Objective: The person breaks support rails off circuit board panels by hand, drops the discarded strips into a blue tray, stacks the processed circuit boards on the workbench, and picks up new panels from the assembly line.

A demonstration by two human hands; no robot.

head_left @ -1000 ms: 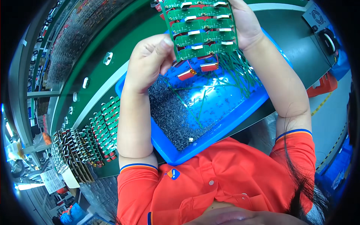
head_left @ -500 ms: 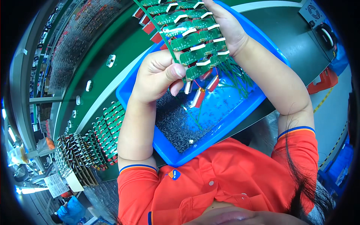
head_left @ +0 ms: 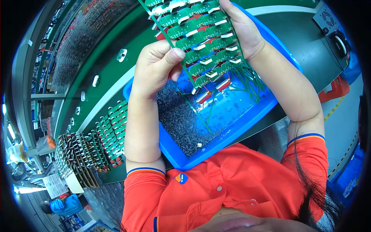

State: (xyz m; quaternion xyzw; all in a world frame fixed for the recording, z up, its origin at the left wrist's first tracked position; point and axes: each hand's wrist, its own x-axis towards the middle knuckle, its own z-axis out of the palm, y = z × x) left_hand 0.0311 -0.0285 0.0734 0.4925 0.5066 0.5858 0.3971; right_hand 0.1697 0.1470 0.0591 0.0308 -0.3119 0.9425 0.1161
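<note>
Left hand (head_left: 156, 67): I saw it pinching the green circuit board panel's (head_left: 203, 38) left edge.
Right hand (head_left: 243, 29): it gripped the panel's right side.
Panel: held above the blue tray (head_left: 247, 120).
Beyond: racked boards (head_left: 110, 133) at left.

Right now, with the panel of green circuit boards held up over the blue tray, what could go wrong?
1. The left hand pinches only a thin edge strip of the circuit board panel; the strip might snap off unevenly or the grip slip.
2. The panel hangs above the blue tray, so a dropped board could land among the small dark loose parts.
3. Green wire leads trail below the right hand and could snag or bend.
</note>
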